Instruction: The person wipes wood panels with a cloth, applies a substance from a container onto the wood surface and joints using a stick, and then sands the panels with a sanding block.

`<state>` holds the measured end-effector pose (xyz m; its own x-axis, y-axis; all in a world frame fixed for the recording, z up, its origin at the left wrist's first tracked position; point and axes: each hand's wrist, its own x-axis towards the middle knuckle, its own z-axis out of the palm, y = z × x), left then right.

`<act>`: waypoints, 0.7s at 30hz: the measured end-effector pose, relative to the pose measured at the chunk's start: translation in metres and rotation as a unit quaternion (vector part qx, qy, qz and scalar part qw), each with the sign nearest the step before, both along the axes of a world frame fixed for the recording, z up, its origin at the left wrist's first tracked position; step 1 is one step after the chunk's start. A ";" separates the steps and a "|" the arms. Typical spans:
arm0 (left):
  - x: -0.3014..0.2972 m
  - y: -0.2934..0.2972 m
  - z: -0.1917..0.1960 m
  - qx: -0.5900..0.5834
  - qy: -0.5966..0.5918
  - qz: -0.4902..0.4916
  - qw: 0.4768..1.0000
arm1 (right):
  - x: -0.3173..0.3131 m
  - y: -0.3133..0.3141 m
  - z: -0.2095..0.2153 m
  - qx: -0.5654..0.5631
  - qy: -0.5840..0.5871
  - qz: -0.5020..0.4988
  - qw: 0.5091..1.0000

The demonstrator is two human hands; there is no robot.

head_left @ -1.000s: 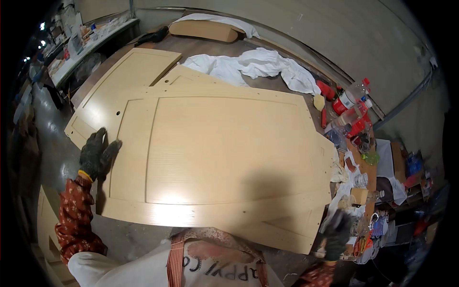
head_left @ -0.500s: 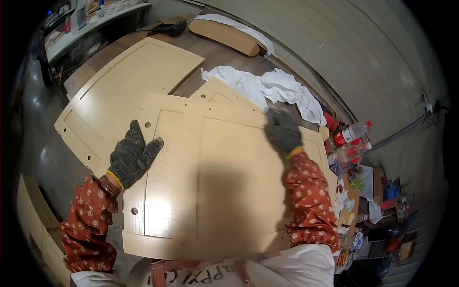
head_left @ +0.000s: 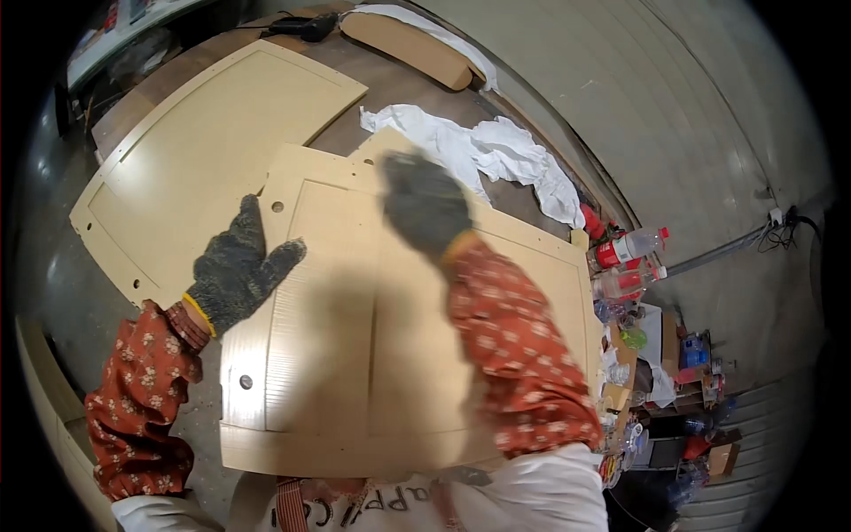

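A cream-coloured cabinet door panel (head_left: 415, 372) with recessed fields and round hinge holes lies flat in front of me. On its left edge rests my left hand (head_left: 238, 270) in a dark knitted glove, thumb and forefinger spread apart, nothing in its grip. My right hand (head_left: 427, 202), gloved alike, is over the far part of the same panel. Motion smears its fingers, so whether it holds anything is hidden. Part of another cream panel (head_left: 379, 142) sticks out beyond the far edge. A larger cream panel (head_left: 213, 146) lies to the far left.
Crumpled white cloth (head_left: 510, 155) lies past the panels. Farther back are a curved brown board (head_left: 408, 49) and a black tool (head_left: 306, 27) with a cord. Plastic bottles (head_left: 628, 246) and clutter line the right side, below a grey wall (head_left: 700, 160).
My right hand has swept left across the far part of the panel. The left hand stays on the panel's left edge. The whole view has shifted slightly.
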<state>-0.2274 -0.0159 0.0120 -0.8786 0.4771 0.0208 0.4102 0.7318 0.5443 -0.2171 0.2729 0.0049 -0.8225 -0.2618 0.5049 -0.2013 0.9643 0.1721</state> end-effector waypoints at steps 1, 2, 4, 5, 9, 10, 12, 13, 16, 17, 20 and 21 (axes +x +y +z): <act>-0.001 -0.001 0.001 0.005 -0.014 0.002 1.000 | -0.001 -0.038 0.018 -0.054 -0.117 -0.067 0.989; -0.001 0.000 0.003 0.013 -0.028 -0.001 1.000 | 0.000 -0.025 0.018 0.006 -0.049 0.046 0.998; -0.001 -0.002 -0.006 -0.014 -0.032 0.014 0.999 | 0.020 0.031 0.028 -0.107 -0.179 -0.109 0.972; 0.000 -0.007 -0.008 0.012 0.001 0.009 1.000 | 0.035 0.083 0.031 -0.179 -0.215 -0.147 0.949; -0.008 0.008 -0.003 -0.002 0.023 -0.012 1.000 | 0.083 0.124 0.037 -0.082 -0.107 -0.188 0.973; -0.007 0.016 0.005 -0.021 -0.008 -0.026 0.999 | 0.061 0.109 0.027 -0.033 -0.041 -0.071 0.996; -0.001 -0.007 0.018 -0.032 -0.027 0.014 0.999 | -0.013 0.008 -0.004 -0.038 0.012 -0.003 0.999; -0.007 0.017 -0.010 0.028 0.001 -0.014 0.999 | -0.024 -0.012 -0.001 -0.042 -0.052 -0.044 0.997; -0.008 0.015 -0.017 0.057 0.021 -0.009 0.998 | -0.034 -0.042 0.015 -0.088 -0.142 -0.015 0.986; -0.007 0.012 -0.011 0.066 0.005 -0.008 0.998 | -0.023 -0.011 0.009 -0.077 -0.083 -0.019 0.993; -0.006 0.006 0.008 0.033 -0.026 -0.024 0.999 | 0.056 0.127 0.009 -0.105 -0.008 -0.052 0.993; -0.002 -0.023 0.009 -0.032 0.029 0.003 0.999 | 0.068 0.096 0.040 -0.243 -0.175 -0.110 0.948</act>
